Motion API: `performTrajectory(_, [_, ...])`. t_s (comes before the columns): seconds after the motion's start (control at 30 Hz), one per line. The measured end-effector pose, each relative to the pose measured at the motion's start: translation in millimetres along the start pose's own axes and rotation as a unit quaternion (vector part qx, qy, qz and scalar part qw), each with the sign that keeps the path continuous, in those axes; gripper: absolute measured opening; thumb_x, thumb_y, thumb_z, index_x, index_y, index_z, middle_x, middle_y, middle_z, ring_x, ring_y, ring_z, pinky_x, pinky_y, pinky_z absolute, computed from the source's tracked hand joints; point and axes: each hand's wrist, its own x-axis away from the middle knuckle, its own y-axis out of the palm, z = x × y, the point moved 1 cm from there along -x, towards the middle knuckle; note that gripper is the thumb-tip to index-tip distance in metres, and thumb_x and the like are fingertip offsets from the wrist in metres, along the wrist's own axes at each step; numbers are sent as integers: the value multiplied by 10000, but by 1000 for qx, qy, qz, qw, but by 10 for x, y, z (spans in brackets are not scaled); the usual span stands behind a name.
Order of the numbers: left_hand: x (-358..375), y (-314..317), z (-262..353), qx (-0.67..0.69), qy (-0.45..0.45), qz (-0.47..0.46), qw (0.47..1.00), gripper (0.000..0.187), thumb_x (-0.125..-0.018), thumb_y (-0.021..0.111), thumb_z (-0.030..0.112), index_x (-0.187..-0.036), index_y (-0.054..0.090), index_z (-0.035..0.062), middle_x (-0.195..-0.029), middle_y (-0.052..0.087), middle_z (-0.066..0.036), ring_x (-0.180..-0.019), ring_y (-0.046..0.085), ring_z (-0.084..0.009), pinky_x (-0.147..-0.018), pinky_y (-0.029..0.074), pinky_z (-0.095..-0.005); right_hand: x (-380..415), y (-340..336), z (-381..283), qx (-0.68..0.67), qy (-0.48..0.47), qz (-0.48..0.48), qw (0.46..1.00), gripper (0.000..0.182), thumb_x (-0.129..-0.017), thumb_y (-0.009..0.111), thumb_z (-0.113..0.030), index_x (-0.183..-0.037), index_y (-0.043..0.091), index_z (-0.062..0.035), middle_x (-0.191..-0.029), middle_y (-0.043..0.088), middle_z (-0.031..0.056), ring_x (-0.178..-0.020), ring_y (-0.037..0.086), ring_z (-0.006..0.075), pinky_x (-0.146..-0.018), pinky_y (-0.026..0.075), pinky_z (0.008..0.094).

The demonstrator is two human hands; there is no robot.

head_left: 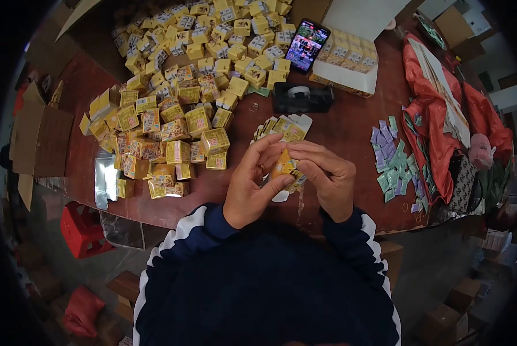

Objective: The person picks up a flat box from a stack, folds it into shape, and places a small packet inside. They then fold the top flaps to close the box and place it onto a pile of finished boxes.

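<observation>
Between my two hands is a small yellow printed box (pixel 284 165), tilted, with part of it hidden by my fingers. My left hand (pixel 252 184) grips it from the left, thumb along the lower side and fingers over the top. My right hand (pixel 329 176) closes on its right side, thumb and fingertips pressed to the carton. Just beyond my hands lies a stack of flat, unfolded yellow cartons (pixel 293 128) with white flaps, partly covered by my fingers.
A heap of yellow boxes (pixel 177 121) fills the left and back. Behind my hands stand a black tape dispenser (pixel 301 104), a lit phone (pixel 307 46) and an open display carton (pixel 350 81). Purple and green sachets (pixel 394 161) and red plastic (pixel 425 104) lie right; a red stool (pixel 82 230) stands left.
</observation>
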Motion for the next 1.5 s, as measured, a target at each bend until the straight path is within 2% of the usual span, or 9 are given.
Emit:
performTrajectory(0.73, [16, -43, -53, -18, 36, -13, 999, 208, -914, 667, 8, -1120, 653, 35, -1371, 510, -141, -1231, 526, -206, -990, 441, -314, -74, -100, -73, 319, -298, -44, 899, 308, -774, 765, -78, -1063, 714, 12, -1137, 687, 124, -1041, 669, 320, -851, 579, 386])
performTrajectory(0.93, [-67, -76, 51, -170, 33, -46, 984, 300, -868, 733, 34, -1153, 640, 56, -1477, 393, -156, -1255, 533, -272, -962, 490, -345, -32, -273, -49, 241, -179, -99, 949, 388, -796, 753, -41, -1180, 695, -33, -1168, 668, 135, -1038, 662, 291, -838, 565, 348])
performTrajectory(0.97, [-90, -91, 5, -144, 26, -73, 986, 590, -821, 787, 51, -1347, 523, 94, -1531, 290, -155, -1325, 485, -298, -958, 523, -376, -19, -305, -123, 194, -86, -127, 969, 456, -788, 760, -40, -1235, 667, -48, -1176, 652, 132, -1011, 662, 282, -824, 560, 335])
performTrajectory(1.0, [-117, -61, 80, -146, 35, -77, 986, 590, -821, 787, 51, -1347, 523, 94, -1531, 290, -155, -1325, 485, -298, -958, 523, -376, -12, -340, -160, 142, 11, -154, 978, 526, -780, 768, -38, -1290, 640, -63, -1184, 637, 129, -984, 662, 274, -811, 555, 321])
performTrajectory(1.1, [-147, 11, 219, -226, -8, -103, 969, 1063, -716, 887, 127, -1550, 229, 125, -1535, 283, -165, -1395, 413, -309, -1018, 494, -409, -1, -464, -178, 150, 39, -228, 961, 613, -768, 782, -36, -1350, 589, -65, -1197, 596, 100, -978, 643, 218, -801, 559, 312])
performTrajectory(1.2, [-190, -106, 264, -293, 120, -3, 948, 1086, -690, 908, 167, -1539, 237, 74, -1541, 296, -175, -1379, 435, -305, -1080, 432, -428, 88, -477, -117, -28, 90, -81, 992, 587, -799, 763, -24, -1343, 543, -34, -1199, 568, 88, -1017, 621, 173, -820, 565, 308])
performTrajectory(1.27, [-201, -88, 229, -218, 112, 25, 969, 1110, -671, 925, 190, -1530, 239, 35, -1497, 382, -187, -1361, 451, -286, -1112, 385, -432, 177, -395, -39, -105, 104, -28, 989, 566, -818, 749, -20, -1331, 508, -23, -1204, 556, 89, -1046, 613, 167, -850, 561, 308])
performTrajectory(1.33, [-160, -51, 94, -11, -27, -5, 1000, 1055, -708, 903, 139, -1521, 242, 17, -1439, 468, -186, -1330, 480, -262, -1104, 396, -410, 243, -239, 47, -136, 104, 27, 985, 541, -840, 738, -12, -1290, 437, -11, -1201, 543, 102, -1075, 615, 172, -914, 539, 305])
performTrajectory(1.5, [-123, -23, 85, 1, -21, -3, 1000, 771, -798, 799, -1, -1442, 376, -10, -1341, 570, -153, -1255, 549, -233, -1075, 429, -366, 300, -15, 77, -193, 123, 54, 972, 531, -818, 779, -40, -1266, 494, -26, -1221, 540, 91, -1091, 607, 170, -907, 536, 314])
